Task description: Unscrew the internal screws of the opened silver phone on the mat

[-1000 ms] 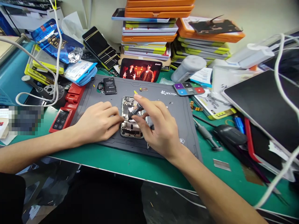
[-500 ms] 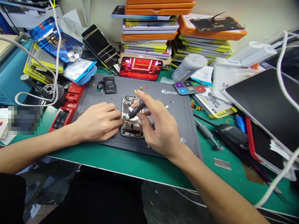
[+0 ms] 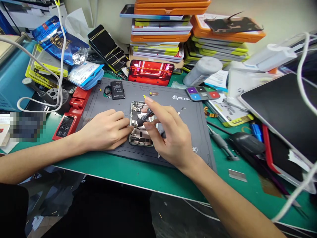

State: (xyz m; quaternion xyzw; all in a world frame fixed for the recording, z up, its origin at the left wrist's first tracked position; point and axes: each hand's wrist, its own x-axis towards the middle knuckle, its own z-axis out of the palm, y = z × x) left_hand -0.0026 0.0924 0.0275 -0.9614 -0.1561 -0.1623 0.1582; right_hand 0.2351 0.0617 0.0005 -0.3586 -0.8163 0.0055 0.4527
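An opened smartphone with its inner parts bare lies on the grey work mat. My right hand pinches a small dark screwdriver, its handle slanting down to the left side of the phone's insides. The tip is too small to make out. Against the phone's left edge rest the curled, closed fingers of my left hand, holding the frame. A black phone battery lies farther back on the mat, and a small metal part sits behind the phone.
At the back stands a lit red phone screen below stacked orange boxes. A red device is at the left. To the right are a coloured tray, another screwdriver, a black mouse and a metal blade.
The whole view has shifted slightly. The screwdriver remains in my right hand over the phone, leaning a little more, and my left hand stays at the phone's edge.
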